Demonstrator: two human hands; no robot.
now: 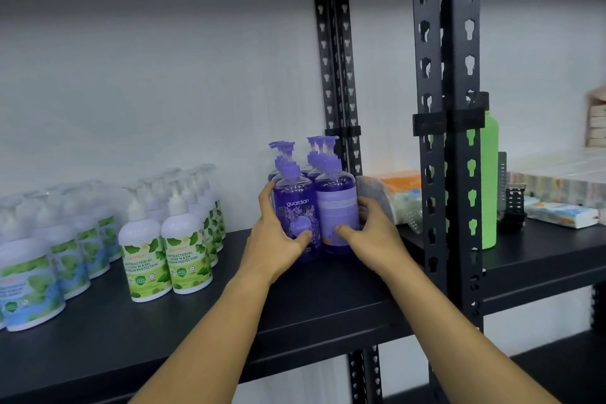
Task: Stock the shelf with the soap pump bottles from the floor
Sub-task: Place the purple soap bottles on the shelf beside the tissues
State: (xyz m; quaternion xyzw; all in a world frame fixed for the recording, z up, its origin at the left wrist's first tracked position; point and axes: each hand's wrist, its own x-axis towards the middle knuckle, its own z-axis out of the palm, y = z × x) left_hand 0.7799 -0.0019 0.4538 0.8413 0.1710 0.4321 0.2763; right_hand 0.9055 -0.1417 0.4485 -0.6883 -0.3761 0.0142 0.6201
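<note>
Two purple bottles getting tucked in, centre of the frame.

Left hand (pixel 278 233) wrapped round the front purple soap bottle (pixel 293 210), thumb across the label; right hand (pixel 370 226) curled on the bottle beside it (pixel 339 207), the one turned back-label out. Both standing upright on the black shelf (pixel 229 321), touching each other, more purple pumps right behind. Probably hefty, looks full of liquid, and smooth plastic so likely a bit slippy. Best grabbed round the fat middle of the body like now, not by the pump head, which would likely wobble or click down. Green-and-white bottles (pixel 164 256) lined up lower left, well apart. Green flask (pixel 490 190) behind the post at right.
</note>
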